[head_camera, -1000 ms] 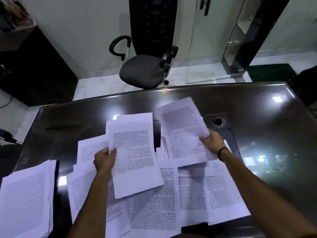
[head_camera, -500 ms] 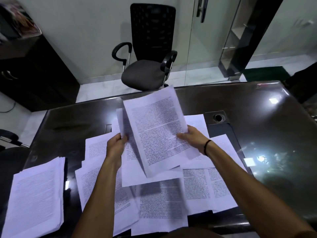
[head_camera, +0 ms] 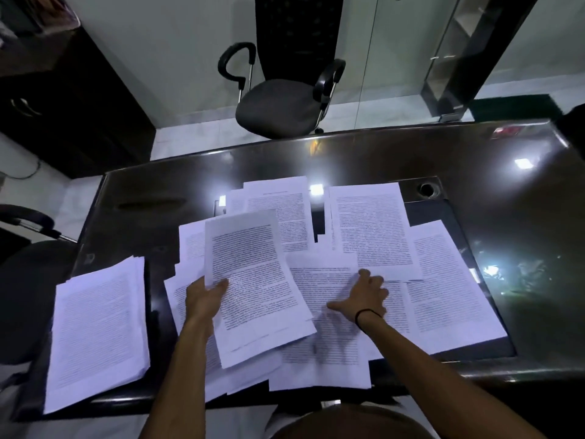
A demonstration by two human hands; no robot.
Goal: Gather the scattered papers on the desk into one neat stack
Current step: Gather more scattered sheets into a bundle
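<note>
Printed white sheets lie scattered and overlapping across the middle of the dark glossy desk (head_camera: 395, 153). My left hand (head_camera: 204, 299) grips the left edge of a small bundle of gathered sheets (head_camera: 253, 286), thumb on top, held tilted just above the spread. My right hand (head_camera: 364, 296), with a black band at the wrist, lies with fingers spread on a loose sheet (head_camera: 319, 280) in the middle. More loose sheets sit at the far side (head_camera: 285, 210), (head_camera: 370, 226) and at the right (head_camera: 443, 280). A separate thick stack of papers (head_camera: 98, 331) rests at the desk's left front corner.
A black office chair (head_camera: 281, 103) stands beyond the desk's far edge. A round cable hole (head_camera: 426, 188) is in the desk behind the papers. A dark cabinet (head_camera: 63, 99) is at the far left, a glass door (head_camera: 411, 52) at the back right. Another chair's armrest (head_camera: 28, 220) juts in left.
The sheet my right hand carried leftward has joined the bundle in my left hand. My right hand let go and came down onto a loose sheet in the middle.
</note>
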